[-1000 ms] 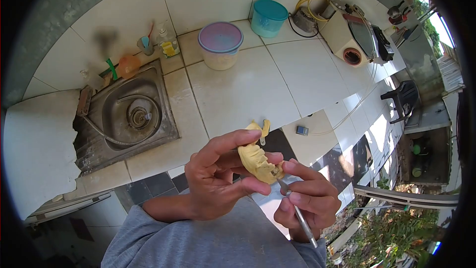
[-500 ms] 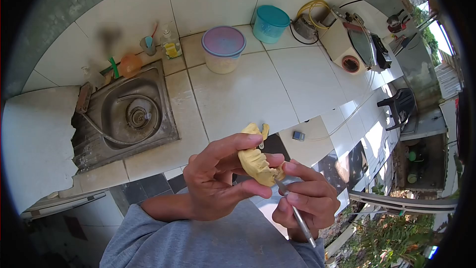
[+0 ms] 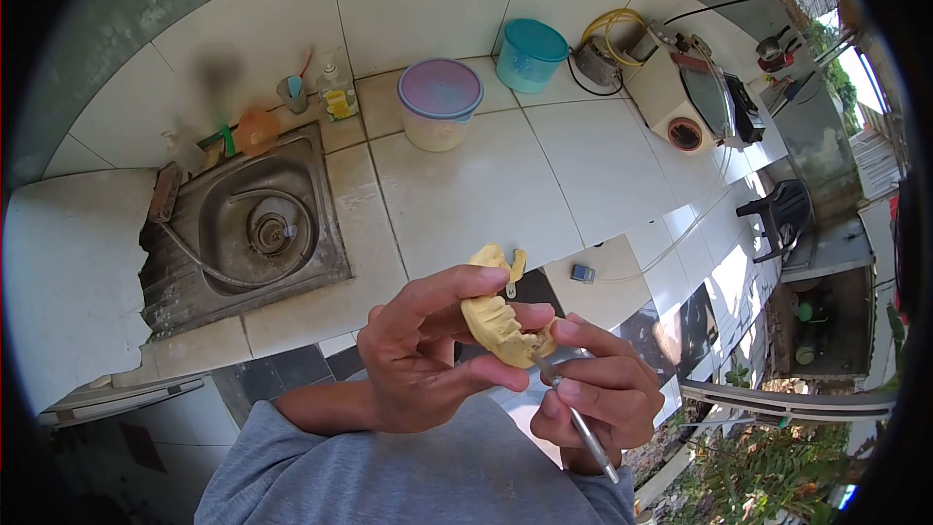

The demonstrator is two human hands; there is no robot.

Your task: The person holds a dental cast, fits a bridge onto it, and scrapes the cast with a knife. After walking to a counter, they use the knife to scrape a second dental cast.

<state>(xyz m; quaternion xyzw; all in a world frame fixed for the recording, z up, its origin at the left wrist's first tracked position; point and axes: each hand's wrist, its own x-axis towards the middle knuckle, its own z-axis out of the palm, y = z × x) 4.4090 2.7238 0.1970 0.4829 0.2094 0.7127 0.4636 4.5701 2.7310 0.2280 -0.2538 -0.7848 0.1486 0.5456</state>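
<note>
My left hand [image 3: 413, 360] is closed around a yellow plaster dental cast [image 3: 494, 324], thumb and fingers on opposite sides of it. A row of tooth shapes shows along the cast, and its far end curves up above my fingers. In my right hand [image 3: 617, 394] I grip a slim metal carving knife [image 3: 591, 442] like a pencil. Its handle slants down to the right, and the short blade meets the cast's lower right end. My right fingertips rest close to that edge, and the exact contact of the tip is partly hidden.
Behind my hands runs a white tiled counter [image 3: 466, 199] with a steel sink [image 3: 326, 224] at left. A purple-lidded tub [image 3: 437, 131], a teal bucket [image 3: 530, 63], a soap bottle [image 3: 337, 97] and a cream-coloured machine [image 3: 671, 97] stand along the back. A black chair [image 3: 782, 214] is farther right.
The cast has shifted and tilted very slightly in my left hand. The knife stays at its lower right end, with only a tiny movement of my right hand.
</note>
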